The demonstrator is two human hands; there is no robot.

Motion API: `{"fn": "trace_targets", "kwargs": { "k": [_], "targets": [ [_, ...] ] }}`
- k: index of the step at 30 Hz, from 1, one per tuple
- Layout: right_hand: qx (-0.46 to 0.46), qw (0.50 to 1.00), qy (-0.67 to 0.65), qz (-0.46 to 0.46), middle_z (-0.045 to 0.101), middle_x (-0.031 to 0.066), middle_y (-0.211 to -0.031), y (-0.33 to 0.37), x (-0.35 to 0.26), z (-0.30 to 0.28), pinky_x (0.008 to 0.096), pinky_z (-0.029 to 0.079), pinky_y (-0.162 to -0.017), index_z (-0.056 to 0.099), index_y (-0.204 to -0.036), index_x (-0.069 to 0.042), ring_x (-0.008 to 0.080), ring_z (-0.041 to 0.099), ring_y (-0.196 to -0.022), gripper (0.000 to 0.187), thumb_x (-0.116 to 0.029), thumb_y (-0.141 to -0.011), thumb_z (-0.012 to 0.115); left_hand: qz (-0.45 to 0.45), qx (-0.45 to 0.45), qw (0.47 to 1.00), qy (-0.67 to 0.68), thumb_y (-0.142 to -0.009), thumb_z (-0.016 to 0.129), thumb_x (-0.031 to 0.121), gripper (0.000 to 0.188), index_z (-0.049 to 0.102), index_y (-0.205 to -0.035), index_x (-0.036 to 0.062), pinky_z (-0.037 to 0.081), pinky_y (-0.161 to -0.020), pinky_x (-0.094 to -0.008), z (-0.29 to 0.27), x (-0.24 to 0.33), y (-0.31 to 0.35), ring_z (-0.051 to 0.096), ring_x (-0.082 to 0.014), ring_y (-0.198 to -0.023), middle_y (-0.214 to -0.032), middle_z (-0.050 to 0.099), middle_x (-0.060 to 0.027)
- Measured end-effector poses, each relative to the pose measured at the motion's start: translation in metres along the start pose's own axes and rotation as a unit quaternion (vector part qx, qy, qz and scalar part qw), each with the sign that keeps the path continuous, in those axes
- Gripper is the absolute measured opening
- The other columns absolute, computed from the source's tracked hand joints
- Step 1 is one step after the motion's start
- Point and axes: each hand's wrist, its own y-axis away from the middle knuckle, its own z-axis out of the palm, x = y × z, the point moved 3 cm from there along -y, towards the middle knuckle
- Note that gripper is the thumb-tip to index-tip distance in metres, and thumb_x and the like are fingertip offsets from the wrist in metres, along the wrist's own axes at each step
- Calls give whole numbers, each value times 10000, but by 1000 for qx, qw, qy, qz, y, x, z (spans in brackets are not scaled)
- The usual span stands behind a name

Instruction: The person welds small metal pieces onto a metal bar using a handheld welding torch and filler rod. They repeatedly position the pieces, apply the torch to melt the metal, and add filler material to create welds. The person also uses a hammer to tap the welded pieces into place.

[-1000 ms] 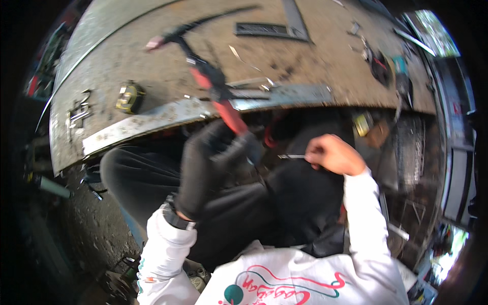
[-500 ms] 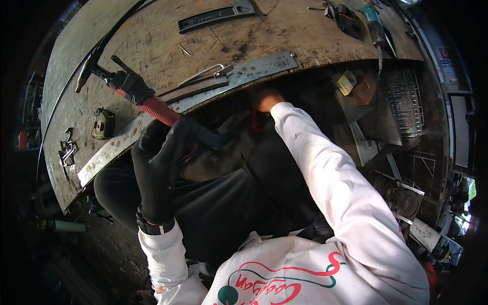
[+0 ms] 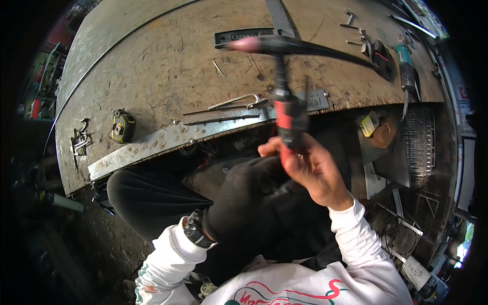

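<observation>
A TIG welding torch with a red and black ribbed handle, a pink cup and a long black back cap stands upright at the bench's front edge. My bare right hand grips the lower end of its handle. My left hand, in a black glove, is just left of the right hand, low in front of the bench. Its fingers blend into dark cloth and blur, so I cannot see whether they touch the torch's lower end. Behind the torch lies a flat metal strip with a bar and a bent rod on it.
On the worn bench are a tape measure, small metal clamps, a square and a teal power tool with a cord. Under the bench at right are a yellow box and a wire rack.
The torch has passed from my gloved left hand to my right hand, which came out from under the bench. It now points upward, farther right. My left hand has moved right.
</observation>
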Motion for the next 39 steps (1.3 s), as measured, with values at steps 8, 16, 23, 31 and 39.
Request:
{"fn": "trace_targets", "kwargs": {
  "k": [8,16,23,31,39],
  "targets": [
    [138,985,-105,-19,699,190,-872,10,-17,-69,297,474,-551,535,-1235,20,151,570,-580,432,-380,-1073,533,94,210,933,-275,-827,783,115,346,713,-1155,28,514,-919,-407,-95,-7,-51,674,-338,-1025,-1102,700,-163],
    [164,983,-83,-14,659,165,-737,24,-7,-88,292,486,-467,486,-1300,31,163,569,-495,551,-462,-1057,532,48,91,983,-149,-882,734,88,174,741,-1014,-25,525,-734,-310,-117,-13,-87,673,-203,-803,-903,686,-113],
    [242,965,-68,-80,630,149,-745,17,-32,-92,305,519,-424,435,-1308,-6,166,584,-504,701,-629,-999,520,62,133,977,-154,-883,736,64,200,754,-1067,-10,537,-749,-309,-85,-38,-113,688,-199,-820,-958,724,-125],
    [294,922,94,-232,582,158,-851,23,-115,-104,293,552,-432,163,-1557,15,153,558,-502,781,-558,-1076,386,117,161,958,-206,-822,779,67,267,770,-1086,33,543,-766,-333,-78,-40,-109,688,-241,-850,-941,739,-111],
    [377,828,355,-215,640,280,-1123,19,-116,-100,219,460,-382,150,-1591,13,129,566,-448,677,-339,-1097,450,263,189,903,-283,-743,834,34,366,775,-1104,54,535,-693,-349,-78,-51,-104,654,-240,-749,-890,740,-65]
  ]
}}
